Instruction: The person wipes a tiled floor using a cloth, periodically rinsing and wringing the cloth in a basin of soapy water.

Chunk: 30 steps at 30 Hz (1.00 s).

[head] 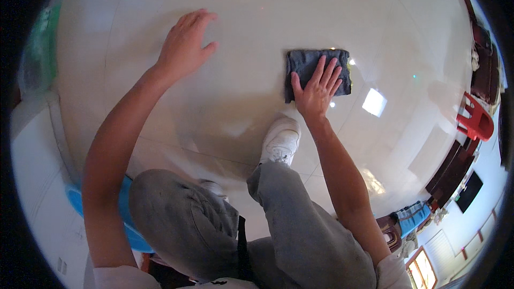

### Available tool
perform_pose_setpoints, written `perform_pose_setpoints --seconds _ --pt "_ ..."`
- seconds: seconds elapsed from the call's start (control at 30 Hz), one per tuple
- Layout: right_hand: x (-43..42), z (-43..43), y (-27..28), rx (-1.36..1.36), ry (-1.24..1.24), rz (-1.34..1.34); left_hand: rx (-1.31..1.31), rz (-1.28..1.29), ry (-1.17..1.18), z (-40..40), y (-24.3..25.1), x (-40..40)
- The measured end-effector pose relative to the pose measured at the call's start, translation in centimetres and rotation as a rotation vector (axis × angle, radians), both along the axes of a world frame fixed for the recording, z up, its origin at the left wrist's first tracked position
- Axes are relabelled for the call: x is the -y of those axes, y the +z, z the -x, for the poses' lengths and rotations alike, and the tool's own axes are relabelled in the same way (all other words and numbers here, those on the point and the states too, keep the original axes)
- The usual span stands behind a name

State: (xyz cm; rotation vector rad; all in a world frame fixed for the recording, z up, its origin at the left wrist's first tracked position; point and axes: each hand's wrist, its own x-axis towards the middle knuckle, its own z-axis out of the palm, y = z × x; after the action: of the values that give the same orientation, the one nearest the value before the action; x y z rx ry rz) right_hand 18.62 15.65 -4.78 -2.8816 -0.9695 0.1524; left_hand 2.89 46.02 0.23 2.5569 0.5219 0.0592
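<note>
A folded dark grey cloth [299, 62] lies flat on the glossy tiled floor [241, 100], with a bit of yellow-green along its right edge. Palm down on it rests my right hand [317, 92], its fingers spread rather than curled around the fabric. My left hand [186, 46] is off to the left, away from the cloth, with thumb and fingers apart and nothing in it. Whether it touches the floor I cannot tell. Just below the cloth is the toe of my white shoe [281, 138].
A white wall [34, 148] and a green translucent object [46, 52] border the left side. Behind my left arm sits a blue plastic object [134, 237], partly hidden. A red plastic chair [476, 118] and dark wooden furniture [451, 168] line the far right.
</note>
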Motion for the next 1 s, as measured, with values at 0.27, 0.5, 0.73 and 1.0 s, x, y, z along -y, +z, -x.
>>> perform_pose_setpoints --seconds 0.27,0.5,0.73,1.0 --pt "12.9 0.3 0.8 -0.081 -0.290 -0.225 -0.330 0.023 0.375 -5.4 -3.4 -2.9" --pt "18.5 -8.2 -2.2 -0.215 -0.777 -0.189 -0.609 0.166 0.312 -6.5 -3.0 -3.0" --pt "1.4 -14.4 -1.7 -0.050 -0.542 -0.154 -0.615 0.219 0.347 -6.5 -2.2 -2.8" --pt "-28.1 -10.7 -0.7 0.016 0.259 -0.298 -0.622 0.241 0.358 -6.8 -2.3 -2.6"
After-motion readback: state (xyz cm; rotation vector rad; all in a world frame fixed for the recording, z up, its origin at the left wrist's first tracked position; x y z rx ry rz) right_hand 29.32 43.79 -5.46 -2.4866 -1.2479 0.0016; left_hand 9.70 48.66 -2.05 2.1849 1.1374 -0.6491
